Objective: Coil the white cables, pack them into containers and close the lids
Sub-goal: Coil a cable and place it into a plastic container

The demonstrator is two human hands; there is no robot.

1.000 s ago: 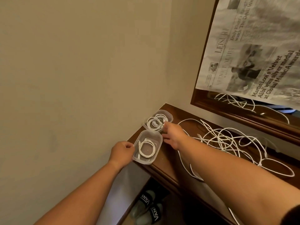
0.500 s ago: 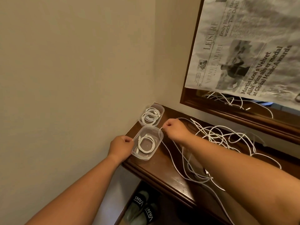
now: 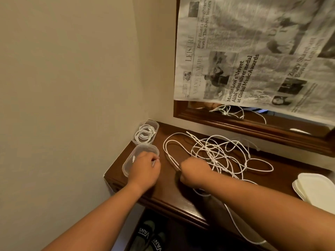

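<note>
- right hand (image 3: pixel 193 171) is fisted on a strand at the near edge of the loose cable tangle (image 3: pixel 223 153); the rest of the tangle sprawls away to its right across the wooden shelf (image 3: pixel 163 192).
- left hand (image 3: pixel 145 169) rests over the near container (image 3: pixel 139 156), fingers curled; whether it pinches anything cannot be told.
- the gripped strand runs up-left from the fist, then loops back; the right hand is nearer.
- far container (image 3: pixel 146 132) holds a coil, unlidded; lids (image 3: pixel 315 189) sit far right.
</note>
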